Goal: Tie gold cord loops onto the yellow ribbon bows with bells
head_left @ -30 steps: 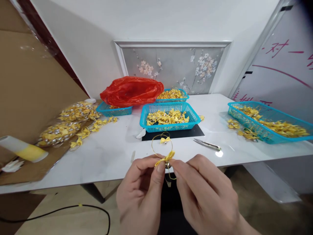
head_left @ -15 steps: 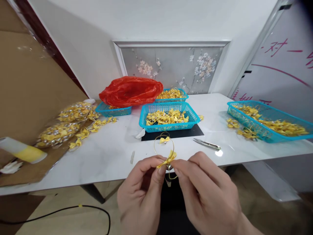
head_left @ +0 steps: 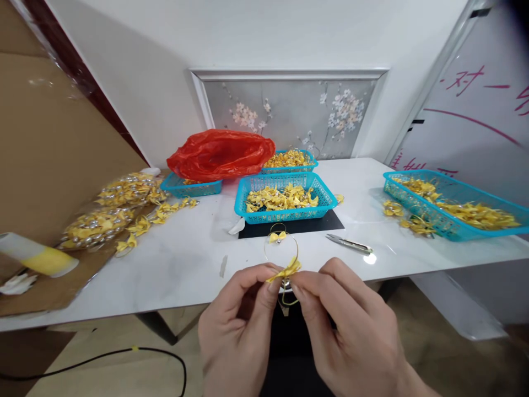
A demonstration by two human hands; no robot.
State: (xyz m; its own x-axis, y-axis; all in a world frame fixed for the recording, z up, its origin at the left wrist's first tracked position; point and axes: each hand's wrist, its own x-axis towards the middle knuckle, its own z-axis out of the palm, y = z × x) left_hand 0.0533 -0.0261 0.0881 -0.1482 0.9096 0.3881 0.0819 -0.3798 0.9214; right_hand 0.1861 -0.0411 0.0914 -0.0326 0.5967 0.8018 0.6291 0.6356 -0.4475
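Yellow bow (head_left: 285,270) on gold cord — I pinch it between my left hand (head_left: 239,325) and right hand (head_left: 351,331), both closed on it, at the desk (head_left: 185,264) edge.

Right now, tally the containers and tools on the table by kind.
Blue baskets: 4
Red bag: 1
Snips: 1
Total: 6
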